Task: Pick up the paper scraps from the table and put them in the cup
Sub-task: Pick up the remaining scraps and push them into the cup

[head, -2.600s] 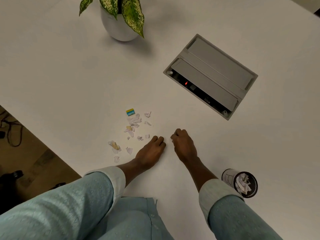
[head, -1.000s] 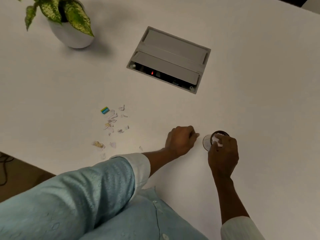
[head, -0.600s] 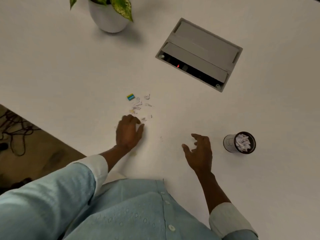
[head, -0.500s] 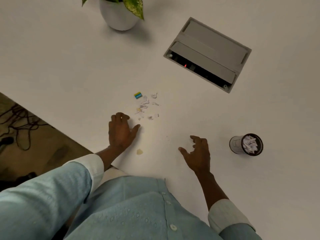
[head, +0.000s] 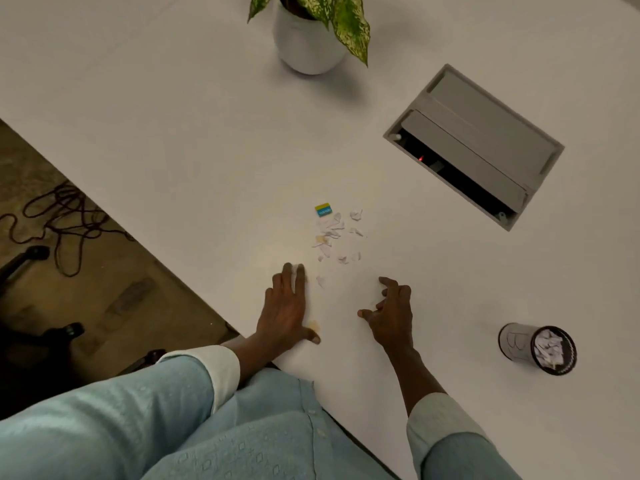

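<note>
Several small white paper scraps (head: 334, 233) lie scattered on the white table (head: 173, 133), with a yellow-and-blue scrap (head: 322, 209) at their far edge. One loose white scrap (head: 321, 281) lies just right of my left fingertips. A tan scrap (head: 314, 325) sits by my left thumb. My left hand (head: 285, 310) rests flat on the table, fingers extended. My right hand (head: 393, 315) hovers to the right with fingers curled apart, holding nothing. The black mesh cup (head: 538, 348) stands at the right with scraps inside.
A white pot with a green plant (head: 306, 39) stands at the back. A grey power-socket box (head: 474, 145) is set into the table at the right. The table's edge runs diagonally at the left, with cables (head: 65, 220) on the floor below.
My right hand left the cup and came back toward the scraps, now empty. My left hand slid along the table near the scraps and lies flat beside them.
</note>
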`<state>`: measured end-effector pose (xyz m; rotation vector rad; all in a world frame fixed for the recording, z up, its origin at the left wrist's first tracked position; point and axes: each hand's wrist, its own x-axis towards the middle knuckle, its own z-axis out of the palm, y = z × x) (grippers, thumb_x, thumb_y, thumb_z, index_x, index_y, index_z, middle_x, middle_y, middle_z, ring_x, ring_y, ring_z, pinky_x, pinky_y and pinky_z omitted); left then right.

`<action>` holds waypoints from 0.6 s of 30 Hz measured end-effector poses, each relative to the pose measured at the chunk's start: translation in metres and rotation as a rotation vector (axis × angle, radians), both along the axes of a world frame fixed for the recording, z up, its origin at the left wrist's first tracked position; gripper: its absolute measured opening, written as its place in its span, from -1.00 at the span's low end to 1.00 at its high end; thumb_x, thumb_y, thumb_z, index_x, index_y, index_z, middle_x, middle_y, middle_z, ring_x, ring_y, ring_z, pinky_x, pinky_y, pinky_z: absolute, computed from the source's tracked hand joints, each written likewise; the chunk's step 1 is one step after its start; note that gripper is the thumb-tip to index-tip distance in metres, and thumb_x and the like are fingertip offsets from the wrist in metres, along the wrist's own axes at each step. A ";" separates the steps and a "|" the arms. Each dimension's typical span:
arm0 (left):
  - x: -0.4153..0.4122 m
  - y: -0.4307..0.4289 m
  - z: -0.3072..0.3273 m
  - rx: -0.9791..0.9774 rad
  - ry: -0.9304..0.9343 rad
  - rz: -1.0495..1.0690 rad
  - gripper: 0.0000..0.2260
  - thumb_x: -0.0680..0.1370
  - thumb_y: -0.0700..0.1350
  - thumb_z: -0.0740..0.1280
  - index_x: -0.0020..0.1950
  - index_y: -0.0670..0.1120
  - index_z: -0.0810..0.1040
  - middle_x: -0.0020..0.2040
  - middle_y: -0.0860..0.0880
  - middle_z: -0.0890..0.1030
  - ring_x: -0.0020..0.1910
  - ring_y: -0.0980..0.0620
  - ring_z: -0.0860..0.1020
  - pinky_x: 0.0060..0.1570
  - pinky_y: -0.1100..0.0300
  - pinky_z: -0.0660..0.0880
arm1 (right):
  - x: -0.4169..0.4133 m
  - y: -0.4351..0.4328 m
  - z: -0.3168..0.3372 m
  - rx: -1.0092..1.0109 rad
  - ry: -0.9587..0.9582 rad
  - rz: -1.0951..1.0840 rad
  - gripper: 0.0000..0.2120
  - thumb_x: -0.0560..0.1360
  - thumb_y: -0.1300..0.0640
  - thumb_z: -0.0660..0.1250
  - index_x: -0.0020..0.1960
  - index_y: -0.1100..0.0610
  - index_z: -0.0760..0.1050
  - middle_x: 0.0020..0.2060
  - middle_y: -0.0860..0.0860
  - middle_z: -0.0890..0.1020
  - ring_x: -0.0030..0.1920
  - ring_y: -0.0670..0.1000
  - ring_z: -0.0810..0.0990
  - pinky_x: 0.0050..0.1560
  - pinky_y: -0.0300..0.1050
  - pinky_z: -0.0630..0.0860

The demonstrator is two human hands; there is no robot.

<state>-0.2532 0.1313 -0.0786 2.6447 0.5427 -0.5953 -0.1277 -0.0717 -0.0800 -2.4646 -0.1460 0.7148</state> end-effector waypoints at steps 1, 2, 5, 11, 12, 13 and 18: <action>0.003 0.002 -0.001 -0.022 -0.003 0.004 0.47 0.13 0.46 0.57 0.67 -0.20 -0.22 0.64 -0.31 -0.06 0.55 -0.31 0.10 0.49 -0.18 0.32 | 0.006 0.005 0.000 -0.001 -0.002 0.011 -0.19 0.27 0.20 0.67 0.39 -0.05 0.34 0.11 -0.06 0.35 -0.18 -0.17 0.54 -0.16 -0.34 0.50; 0.007 0.005 -0.002 -0.060 -0.018 0.013 0.44 0.16 0.40 0.60 0.67 -0.20 -0.20 0.63 -0.31 -0.05 0.57 -0.30 0.08 0.53 -0.16 0.29 | 0.012 0.010 0.000 -0.005 -0.004 0.023 -0.19 0.27 0.20 0.67 0.39 -0.05 0.34 0.11 -0.05 0.35 -0.18 -0.16 0.54 -0.11 -0.25 0.55; 0.015 0.014 -0.004 -0.174 -0.093 0.040 0.28 0.26 0.22 0.66 0.68 -0.20 -0.08 0.60 -0.25 0.01 0.56 -0.21 0.10 0.53 -0.06 0.31 | 0.029 0.026 0.002 -0.011 -0.001 0.059 -0.19 0.28 0.18 0.67 0.40 -0.05 0.34 0.12 -0.05 0.36 -0.16 -0.15 0.55 -0.02 -0.14 0.59; 0.032 0.028 -0.003 -0.280 -0.164 0.059 -0.22 0.40 -0.07 0.63 0.51 -0.15 0.32 0.39 -0.07 0.27 0.28 -0.07 0.34 0.23 0.06 0.52 | 0.052 0.058 0.004 -0.003 -0.014 0.210 -0.21 0.32 0.09 0.66 0.44 -0.05 0.36 0.18 -0.01 0.34 -0.06 -0.03 0.59 0.03 -0.14 0.60; 0.033 0.028 -0.003 -0.296 -0.173 0.050 -0.33 0.43 -0.13 0.60 0.45 -0.16 0.38 0.34 -0.07 0.31 0.23 -0.06 0.36 0.18 0.04 0.54 | 0.054 0.063 0.004 -0.006 -0.018 0.238 -0.24 0.33 0.06 0.65 0.43 -0.04 0.38 0.18 -0.01 0.34 -0.04 -0.01 0.59 0.05 -0.13 0.61; 0.033 0.028 -0.003 -0.321 -0.182 0.052 -0.44 0.46 -0.20 0.56 0.39 -0.17 0.42 0.30 -0.08 0.35 0.21 -0.06 0.38 0.16 0.02 0.55 | 0.056 0.068 0.004 -0.010 -0.024 0.266 -0.29 0.34 0.04 0.64 0.40 -0.03 0.41 0.17 -0.01 0.34 -0.03 0.00 0.59 0.06 -0.13 0.61; 0.021 0.023 -0.008 -0.194 -0.285 -0.113 -0.78 0.52 -0.29 0.46 0.15 -0.24 0.57 0.14 -0.17 0.54 0.07 -0.15 0.50 -0.05 -0.01 0.57 | 0.055 0.090 0.003 -0.055 -0.084 0.401 -0.64 0.40 0.03 0.58 0.11 0.00 0.52 0.09 -0.03 0.37 -0.04 0.01 0.56 -0.01 -0.07 0.60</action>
